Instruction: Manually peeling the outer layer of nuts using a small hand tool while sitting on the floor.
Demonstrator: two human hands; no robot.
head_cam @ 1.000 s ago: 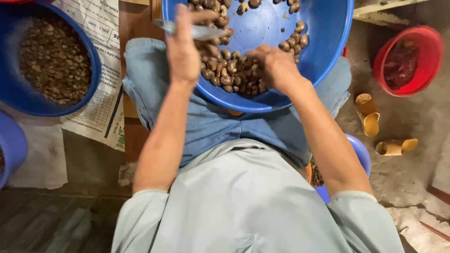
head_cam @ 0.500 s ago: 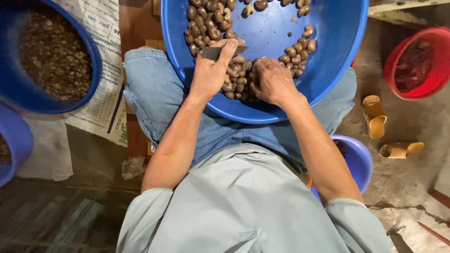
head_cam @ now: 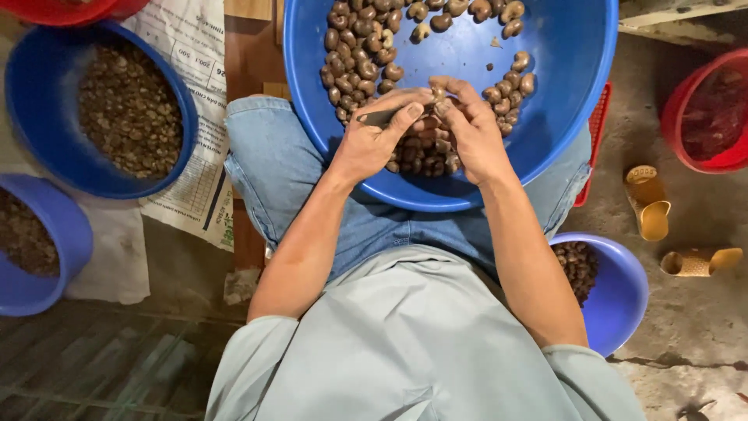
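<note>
Holding a knife (head_cam: 379,117), my left hand (head_cam: 372,140) is clamped on it over the blue basin (head_cam: 561,117) on my lap. My right hand (head_cam: 467,129) pinches one nut (head_cam: 439,95) just beside the blade, above the heap.

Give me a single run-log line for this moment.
left hand: shut on small metal knife | right hand: shut on brown cashew nut | both above big blue plastic basin

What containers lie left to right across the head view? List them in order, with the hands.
Periwinkle bowl → dark blue basin of nuts → big blue basin on the lap, with left hand then right hand over it → small periwinkle bowl → red basin.
</note>
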